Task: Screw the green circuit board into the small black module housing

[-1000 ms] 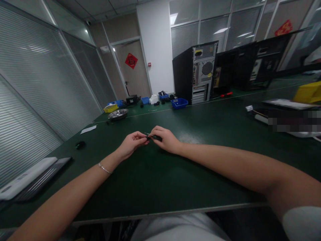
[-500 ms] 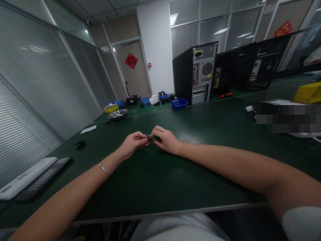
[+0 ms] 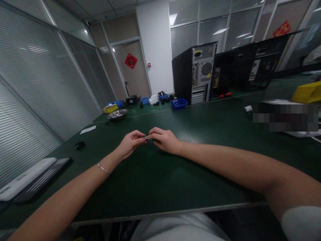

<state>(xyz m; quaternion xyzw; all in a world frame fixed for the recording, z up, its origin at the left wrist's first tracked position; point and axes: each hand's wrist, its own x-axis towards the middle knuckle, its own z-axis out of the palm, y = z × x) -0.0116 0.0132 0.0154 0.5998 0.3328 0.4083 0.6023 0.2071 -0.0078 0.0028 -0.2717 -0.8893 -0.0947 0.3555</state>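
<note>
Over the middle of the dark green table (image 3: 163,187), my left hand (image 3: 130,143) and my right hand (image 3: 164,140) meet fingertip to fingertip. Between them is a small thin object (image 3: 147,137), light along one edge, too small to name. The left thumb and forefinger pinch its left end. At its right end the fingers of my right hand are closed, and they hide part of it. A thin bracelet (image 3: 104,168) circles my left wrist.
Beyond the hands stand a metal dish (image 3: 117,114), a blue tray (image 3: 179,103) and a black computer tower (image 3: 185,73). A mouse (image 3: 79,145) and a keyboard (image 3: 42,179) lie left. A yellow bin (image 3: 307,92) is at the right.
The fingers of my right hand have shifted on the small object, and the dark part under them no longer shows. Both hands stay nearly in place.
</note>
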